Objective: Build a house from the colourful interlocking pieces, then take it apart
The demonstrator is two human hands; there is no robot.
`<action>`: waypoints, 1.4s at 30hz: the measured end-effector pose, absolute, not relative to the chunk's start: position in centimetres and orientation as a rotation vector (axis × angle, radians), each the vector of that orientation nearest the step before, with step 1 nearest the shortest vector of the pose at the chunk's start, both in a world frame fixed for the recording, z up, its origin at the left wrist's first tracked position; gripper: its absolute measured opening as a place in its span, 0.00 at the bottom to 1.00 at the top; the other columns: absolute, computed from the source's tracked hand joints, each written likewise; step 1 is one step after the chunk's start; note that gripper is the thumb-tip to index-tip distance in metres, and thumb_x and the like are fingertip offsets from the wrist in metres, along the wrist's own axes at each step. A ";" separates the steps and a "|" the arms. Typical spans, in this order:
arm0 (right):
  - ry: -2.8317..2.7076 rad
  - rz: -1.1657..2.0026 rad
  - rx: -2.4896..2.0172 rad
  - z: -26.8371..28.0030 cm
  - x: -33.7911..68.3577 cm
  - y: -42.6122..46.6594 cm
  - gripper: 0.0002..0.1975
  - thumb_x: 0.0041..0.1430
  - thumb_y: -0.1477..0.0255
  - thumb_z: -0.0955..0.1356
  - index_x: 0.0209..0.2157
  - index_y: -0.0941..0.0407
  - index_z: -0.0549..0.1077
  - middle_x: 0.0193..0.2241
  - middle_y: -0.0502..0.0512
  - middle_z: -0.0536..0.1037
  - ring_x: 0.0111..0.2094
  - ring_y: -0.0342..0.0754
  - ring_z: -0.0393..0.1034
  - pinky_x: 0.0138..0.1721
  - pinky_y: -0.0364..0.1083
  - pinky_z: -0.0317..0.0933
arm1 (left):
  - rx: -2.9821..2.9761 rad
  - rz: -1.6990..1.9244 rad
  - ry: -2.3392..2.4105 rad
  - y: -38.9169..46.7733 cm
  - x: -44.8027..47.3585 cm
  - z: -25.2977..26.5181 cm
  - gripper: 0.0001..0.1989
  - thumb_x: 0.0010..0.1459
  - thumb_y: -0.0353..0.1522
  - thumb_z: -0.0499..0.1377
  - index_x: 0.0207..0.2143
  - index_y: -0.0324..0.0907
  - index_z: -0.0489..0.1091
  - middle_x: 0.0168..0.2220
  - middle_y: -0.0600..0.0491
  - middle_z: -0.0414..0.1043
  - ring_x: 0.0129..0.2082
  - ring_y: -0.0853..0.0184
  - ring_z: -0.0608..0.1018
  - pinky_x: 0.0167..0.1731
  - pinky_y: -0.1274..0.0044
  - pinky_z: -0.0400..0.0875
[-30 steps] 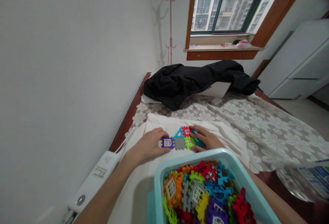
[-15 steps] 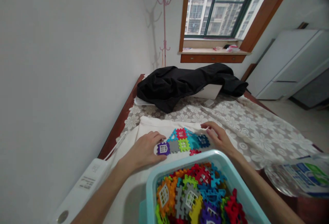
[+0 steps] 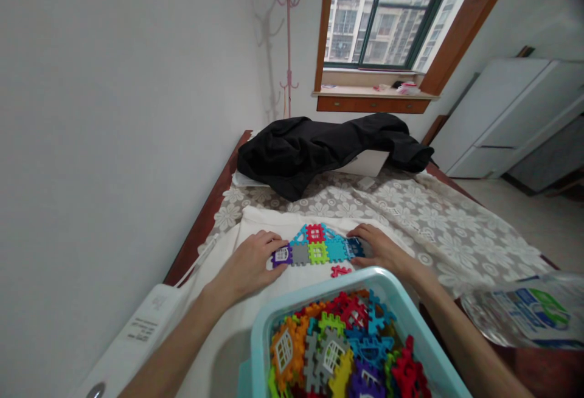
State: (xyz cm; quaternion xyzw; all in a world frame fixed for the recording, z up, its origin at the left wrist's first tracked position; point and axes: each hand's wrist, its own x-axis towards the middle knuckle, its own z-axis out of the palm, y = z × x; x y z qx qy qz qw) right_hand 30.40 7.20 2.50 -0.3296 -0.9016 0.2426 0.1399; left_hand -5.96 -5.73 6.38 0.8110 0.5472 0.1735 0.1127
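A row of interlocking plastic building tiles lies on the white cloth. At its left end is a purple window tile (image 3: 282, 255), with the thumb and fingers of my left hand (image 3: 250, 263) around its outer edge. Rightward follow a grey tile (image 3: 300, 255), a lime window tile (image 3: 318, 252), a light blue tile (image 3: 336, 250) and a dark blue tile (image 3: 354, 247). My right hand (image 3: 381, 248) has its thumb and fingers on the dark blue one. Above the row sit a red window tile (image 3: 314, 233) and blue triangular pieces (image 3: 299, 236). One loose red piece (image 3: 340, 271) lies below.
A light blue bin (image 3: 258, 349) full of mixed tiles stands close in front. A white power strip (image 3: 137, 331) is at the left. Black cloth (image 3: 310, 142) lies at the back over a white object. A clear plastic package (image 3: 524, 310) is at the right.
My right hand has come inward and down onto the dark blue tile. The right part of the row, tilted before, now lies flatter and in line. My left hand stays at the purple tile.
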 end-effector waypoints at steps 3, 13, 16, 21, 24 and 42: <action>-2.550 0.618 -0.958 1.6 30.0 7.3 0.25 0.59 0.58 0.74 0.55 0.53 0.72 0.49 0.61 0.78 0.50 0.60 0.72 0.54 0.58 0.64 | 2.364 0.566 1.625 -5.5 -6.4 6.3 0.22 0.63 0.34 0.63 0.59 0.44 0.70 0.55 0.47 0.75 0.54 0.56 0.74 0.58 0.61 0.68; -2.491 0.550 -0.879 0.6 29.7 7.6 0.23 0.58 0.59 0.75 0.52 0.52 0.73 0.51 0.61 0.76 0.51 0.61 0.71 0.54 0.61 0.66 | 2.305 0.527 1.647 -5.5 -7.0 7.2 0.20 0.57 0.33 0.67 0.52 0.46 0.73 0.52 0.48 0.76 0.53 0.54 0.74 0.57 0.61 0.68; -2.494 0.564 -0.875 0.6 29.7 7.7 0.22 0.59 0.58 0.75 0.51 0.52 0.73 0.50 0.61 0.77 0.51 0.61 0.71 0.54 0.61 0.65 | 2.288 0.550 1.648 -5.4 -7.0 7.0 0.22 0.56 0.33 0.68 0.53 0.46 0.72 0.51 0.48 0.76 0.53 0.55 0.74 0.56 0.62 0.68; -2.473 0.566 -0.870 0.1 29.8 7.7 0.23 0.59 0.57 0.75 0.52 0.52 0.73 0.50 0.61 0.76 0.51 0.62 0.71 0.54 0.61 0.65 | 2.218 0.587 1.637 -5.5 -7.0 6.7 0.23 0.55 0.33 0.69 0.54 0.46 0.72 0.52 0.49 0.76 0.52 0.56 0.75 0.56 0.63 0.68; -2.484 0.556 -0.862 -0.1 30.0 7.9 0.23 0.59 0.56 0.75 0.52 0.52 0.73 0.50 0.61 0.77 0.51 0.62 0.71 0.54 0.62 0.66 | 2.180 0.599 1.627 -5.6 -7.0 6.6 0.23 0.55 0.32 0.69 0.53 0.46 0.72 0.53 0.49 0.76 0.52 0.56 0.75 0.57 0.63 0.67; -2.459 0.634 -0.850 0.3 29.2 7.3 0.24 0.58 0.54 0.75 0.52 0.51 0.76 0.47 0.61 0.77 0.48 0.61 0.74 0.52 0.59 0.70 | 1.999 0.677 1.639 -5.3 -6.6 6.2 0.18 0.52 0.34 0.70 0.45 0.45 0.72 0.45 0.50 0.77 0.45 0.58 0.77 0.49 0.65 0.72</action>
